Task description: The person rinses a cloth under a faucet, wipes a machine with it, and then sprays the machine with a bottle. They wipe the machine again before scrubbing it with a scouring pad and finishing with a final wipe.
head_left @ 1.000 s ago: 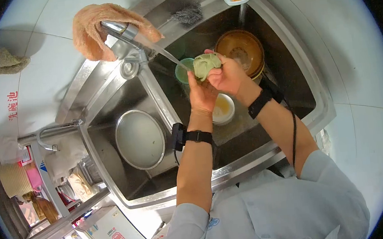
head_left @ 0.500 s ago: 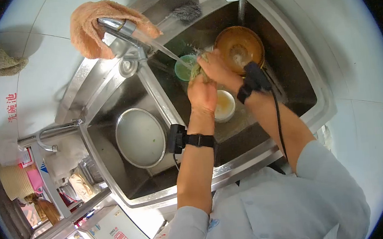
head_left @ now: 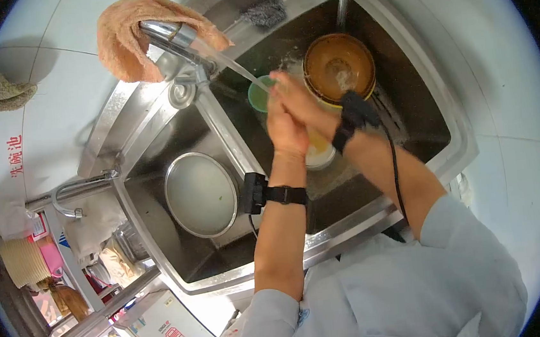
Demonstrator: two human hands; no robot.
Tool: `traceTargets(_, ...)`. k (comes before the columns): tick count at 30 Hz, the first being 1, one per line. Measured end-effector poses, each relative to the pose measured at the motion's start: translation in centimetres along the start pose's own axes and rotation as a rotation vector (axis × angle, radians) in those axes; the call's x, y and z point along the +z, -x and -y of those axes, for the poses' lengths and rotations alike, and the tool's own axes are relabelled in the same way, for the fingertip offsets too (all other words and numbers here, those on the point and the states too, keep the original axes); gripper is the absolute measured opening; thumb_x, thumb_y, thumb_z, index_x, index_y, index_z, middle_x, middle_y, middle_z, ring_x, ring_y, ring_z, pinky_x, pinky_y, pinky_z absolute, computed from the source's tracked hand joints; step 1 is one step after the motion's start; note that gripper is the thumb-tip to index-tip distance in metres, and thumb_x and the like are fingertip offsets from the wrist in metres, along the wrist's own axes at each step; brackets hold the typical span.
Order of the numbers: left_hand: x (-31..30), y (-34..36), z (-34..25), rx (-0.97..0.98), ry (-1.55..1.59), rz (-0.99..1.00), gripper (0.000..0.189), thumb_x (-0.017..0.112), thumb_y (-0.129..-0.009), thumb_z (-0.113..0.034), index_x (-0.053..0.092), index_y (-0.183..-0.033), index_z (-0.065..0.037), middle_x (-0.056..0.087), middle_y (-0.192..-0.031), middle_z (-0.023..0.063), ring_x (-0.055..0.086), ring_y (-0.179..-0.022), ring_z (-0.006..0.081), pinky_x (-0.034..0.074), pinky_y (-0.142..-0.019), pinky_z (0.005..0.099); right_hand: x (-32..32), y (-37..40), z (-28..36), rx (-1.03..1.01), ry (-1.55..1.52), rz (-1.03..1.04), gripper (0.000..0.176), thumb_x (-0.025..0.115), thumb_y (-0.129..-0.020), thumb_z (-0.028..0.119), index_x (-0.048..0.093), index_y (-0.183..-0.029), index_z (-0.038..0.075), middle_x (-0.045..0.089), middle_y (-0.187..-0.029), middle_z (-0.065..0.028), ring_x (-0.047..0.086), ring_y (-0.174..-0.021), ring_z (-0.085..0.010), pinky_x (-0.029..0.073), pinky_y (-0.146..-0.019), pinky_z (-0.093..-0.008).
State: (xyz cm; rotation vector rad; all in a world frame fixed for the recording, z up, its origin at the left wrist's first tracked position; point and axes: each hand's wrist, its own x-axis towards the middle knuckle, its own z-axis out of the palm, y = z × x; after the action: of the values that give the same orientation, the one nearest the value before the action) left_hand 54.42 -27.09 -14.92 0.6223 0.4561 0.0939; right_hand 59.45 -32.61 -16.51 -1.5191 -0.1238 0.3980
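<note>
Green bowl point(head_left: 259, 97): round, just beyond the hands, leftward.
Left hand point(head_left: 285, 128): nearer, pressed against the right.
Right hand point(head_left: 304, 106): laid across; cannot tell whether either grasps anything.

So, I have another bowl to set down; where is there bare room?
Left basin: a narrow patch between the metal-rimmed bowl and near side. Right basin: between white bowl and near side. Crowded: around left hand, right hand, green bowl, brown bowl.
</note>
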Motion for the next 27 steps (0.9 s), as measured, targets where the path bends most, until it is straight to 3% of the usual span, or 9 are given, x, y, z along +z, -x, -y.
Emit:
traceTargets(2, -5.4, -3.0, -1.1, -0.158, 0.291, 0.069, 0.044, 0.045, -0.086, -0.025, 0.036, -0.126, -0.009, 0.047, -0.112, 0.0098, 0.047, -0.101, 0.0201, 0.039, -0.084, 0.0327, 3.3, 4.1, 0.6, -0.281, 0.090, -0.091, 0.023, 0.039, -0.085, 0.019, 0.048, -0.092, -0.001, 0.054, -0.094, -0.0188, 0.048, -0.098, -0.0296, 0.039, -0.079, -0.0402)
traceTargets(5, -1.6, -0.2, -2.5, -0.030, 0.086, 0.046, 0.042, 0.040, -0.087, -0.033, 0.040, -0.122, -0.008, 0.048, -0.110, 0.0081, 0.047, -0.100, 0.0202, 0.040, -0.084, 0.0332, 5.3, 4.3, 1.0, -0.493, 0.179, -0.179, 0.027, 0.038, -0.087, 0.023, 0.049, -0.089, -0.001, 0.053, -0.092, -0.0173, 0.048, -0.096, -0.0279, 0.039, -0.079, -0.0391)
traceTargets(8, 0.4, -0.1, -1.4, -0.062, 0.032, 0.003, 0.037, 0.031, -0.091, -0.031, 0.044, -0.116, -0.006, 0.050, -0.109, 0.0053, 0.047, -0.099, 0.0212, 0.037, -0.087, 0.0340, 2.7, -0.2, 0.5, -0.459, 0.170, -0.196, 0.029, 0.037, -0.087, 0.025, 0.050, -0.087, -0.001, 0.053, -0.091, -0.0163, 0.049, -0.094, -0.0268, 0.039, -0.078, -0.0384)
traceTargets(10, 1.7, 1.1, -0.8, 0.050, -0.110, 0.041, 0.040, 0.031, -0.091, -0.030, 0.038, -0.122, -0.005, 0.046, -0.116, 0.0069, 0.044, -0.105, 0.0203, 0.034, -0.091, 0.0336, 1.0, -1.3, 0.6, -0.041, -0.184, -0.065, 0.031, 0.034, -0.088, 0.026, 0.052, -0.093, 0.001, 0.052, -0.095, -0.0147, 0.047, -0.095, -0.0266, 0.036, -0.084, -0.0363)
traceTargets(14, 1.3, 0.0, -4.0, 0.001, -0.154, -0.227, 0.048, 0.032, -0.089, -0.040, 0.037, -0.124, -0.007, 0.041, -0.124, 0.0084, 0.037, -0.115, 0.0205, 0.031, -0.094, 0.0333, 4.5, 3.4, -1.1, -0.421, 0.176, -0.133, 0.030, 0.040, -0.087, 0.024, 0.049, -0.107, 0.003, 0.053, -0.101, -0.0145, 0.049, -0.096, -0.0263, 0.036, -0.086, -0.0354)
traceTargets(16, 0.4, -0.5, -3.5, 0.074, -0.197, -0.251, 0.051, 0.029, -0.088, -0.043, 0.036, -0.125, -0.008, 0.043, -0.121, 0.0088, 0.039, -0.112, 0.0223, 0.031, -0.093, 0.0332, 4.5, 2.8, -0.8, -0.373, 0.232, -0.178, 0.027, 0.044, -0.086, 0.023, 0.050, -0.102, 0.002, 0.055, -0.098, -0.0126, 0.054, -0.088, -0.0268, 0.042, -0.081, -0.0354)
traceTargets(18, 0.0, -0.6, -2.8, -0.060, -0.086, 0.004, 0.056, 0.029, -0.087, -0.047, 0.035, -0.125, -0.007, 0.040, -0.124, 0.0099, 0.038, -0.111, 0.0229, 0.028, -0.095, 0.0347, 2.7, 1.4, 0.4, 0.156, -0.192, -0.065, 0.021, 0.044, -0.086, 0.022, 0.050, -0.097, 0.006, 0.057, -0.090, -0.0099, 0.057, -0.078, -0.0249, 0.047, -0.067, -0.0369)
traceTargets(21, 0.4, -0.2, -3.7, 0.055, -0.149, -0.003, 0.057, 0.032, -0.087, -0.045, 0.031, -0.128, -0.006, 0.032, -0.131, 0.0094, 0.031, -0.117, 0.0226, 0.018, -0.099, 0.0382, 0.9, 0.1, 1.9, 0.390, -0.742, -0.134, 0.014, 0.047, -0.085, 0.020, 0.051, -0.091, 0.008, 0.056, -0.079, -0.0074, 0.055, -0.066, -0.0203, 0.045, -0.051, -0.0335)
traceTargets(27, -0.6, -0.8, -6.8, 0.181, -0.226, -0.131, 0.053, 0.040, -0.086, -0.030, 0.023, -0.131, -0.007, 0.028, -0.134, 0.0072, 0.019, -0.126, 0.0240, 0.012, -0.102, 0.0403, 1.2, -0.7, 1.1, 0.457, -0.874, -0.015, 0.009, 0.050, -0.084, 0.019, 0.051, -0.083, 0.011, 0.048, -0.067, -0.0030, 0.045, -0.053, -0.0137, 0.030, -0.036, -0.0249)
